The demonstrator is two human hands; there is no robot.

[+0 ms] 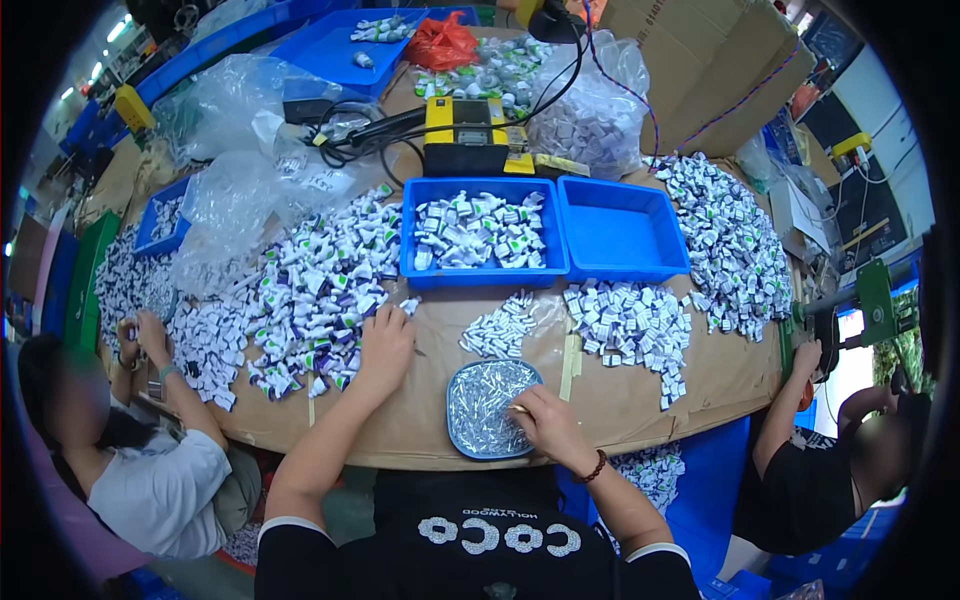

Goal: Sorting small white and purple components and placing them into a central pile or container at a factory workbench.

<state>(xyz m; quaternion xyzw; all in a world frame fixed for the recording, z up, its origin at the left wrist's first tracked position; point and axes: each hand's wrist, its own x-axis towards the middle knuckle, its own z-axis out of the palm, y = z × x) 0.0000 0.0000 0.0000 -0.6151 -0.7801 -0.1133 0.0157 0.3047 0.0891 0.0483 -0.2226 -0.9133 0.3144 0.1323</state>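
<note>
My left hand (387, 345) is at the right edge of a heap of small white plastic pieces with purple and green marks (325, 285). Its fingers are curled together at one small white piece (410, 305). In front of me sits a grey-blue square tray (452, 425) full of thin, shiny metal pins (490, 400). Above the tray's right side, my right hand (550, 425) has its fingertips pinched together; whatever they hold is too small to make out. Just beyond the tray lies a small group of slim white pieces (500, 325).
Behind are a blue bin of white pieces (410, 235) and an empty blue bin (625, 230). Small white blocks (630, 330) and a larger heap (725, 240) lie right. A yellow-black box (465, 135) with cables stands farther back. People work at left (150, 480) and right (820, 480).
</note>
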